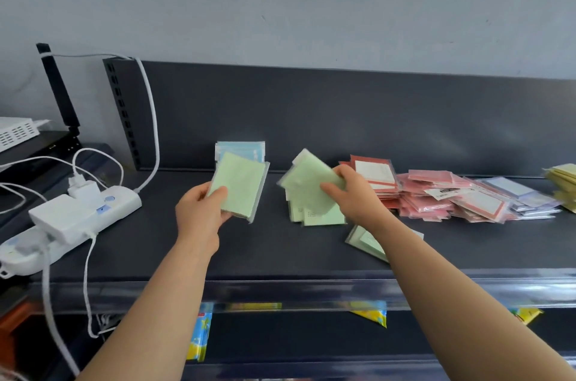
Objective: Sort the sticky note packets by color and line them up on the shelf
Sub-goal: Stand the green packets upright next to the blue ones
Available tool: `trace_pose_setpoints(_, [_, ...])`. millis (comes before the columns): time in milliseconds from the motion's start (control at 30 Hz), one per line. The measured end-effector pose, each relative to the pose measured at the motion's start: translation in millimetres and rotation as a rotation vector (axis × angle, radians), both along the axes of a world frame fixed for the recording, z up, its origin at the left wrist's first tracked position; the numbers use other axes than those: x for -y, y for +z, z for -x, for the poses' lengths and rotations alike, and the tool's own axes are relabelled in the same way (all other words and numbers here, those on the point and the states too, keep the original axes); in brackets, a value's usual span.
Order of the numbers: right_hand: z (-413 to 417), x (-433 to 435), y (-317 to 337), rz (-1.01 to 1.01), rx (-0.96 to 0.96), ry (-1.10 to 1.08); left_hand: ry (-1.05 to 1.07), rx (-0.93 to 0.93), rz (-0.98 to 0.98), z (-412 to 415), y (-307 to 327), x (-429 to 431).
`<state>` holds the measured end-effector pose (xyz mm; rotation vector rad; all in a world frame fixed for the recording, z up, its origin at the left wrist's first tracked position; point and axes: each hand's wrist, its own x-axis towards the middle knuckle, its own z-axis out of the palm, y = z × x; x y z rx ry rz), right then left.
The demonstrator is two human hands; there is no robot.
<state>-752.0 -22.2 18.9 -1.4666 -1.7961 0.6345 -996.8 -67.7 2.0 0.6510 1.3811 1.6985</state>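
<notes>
The yellow packets [564,181] at the far right are cut off by the frame edge, and the right forearm covers part of a lone green packet [363,240] lying flat near the front of the shelf [265,256]. The print on the labels is too blurred to read. The blue packets [246,149] at the back are mostly hidden behind a green packet [241,184] that the left hand [199,209] holds up, thumb curled over its face, fingers behind it. The right hand [352,193] grips a second green packet [307,183], tilted above a loose green pile [314,217]; its thumb presses on top and its fingers are out of sight underneath. All are thin pale pads in clear plastic sleeves. Right of that hand lies a heap of pink and red packets [436,198], then purple packets [514,189]. A white power strip [62,218] lies at the left
</notes>
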Motion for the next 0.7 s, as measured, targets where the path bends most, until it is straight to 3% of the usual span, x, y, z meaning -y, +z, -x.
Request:
trace_pose_setpoints(133, [9,2,7,0.044,-0.323,-0.047,-0.078,0.078,0.007,-16,0,-2])
trace_pose_setpoints(233, [18,2,2,0.163,-0.444,-0.004,-0.199,0.085,-0.033,-34,3,1])
trace_pose_setpoints(433, [31,2,-8,0.279,-0.521,0.019,-0.417,0.189,-0.125,-60,8,6])
trace_pose_setpoints(600, [36,3,-7,0.294,-0.591,0.084,-0.510,0.136,-0.142,-71,9,5])
trace_pose_setpoints(700, [32,0,-5,0.299,-0.538,0.103,-0.593,0.063,-0.117,-68,7,0])
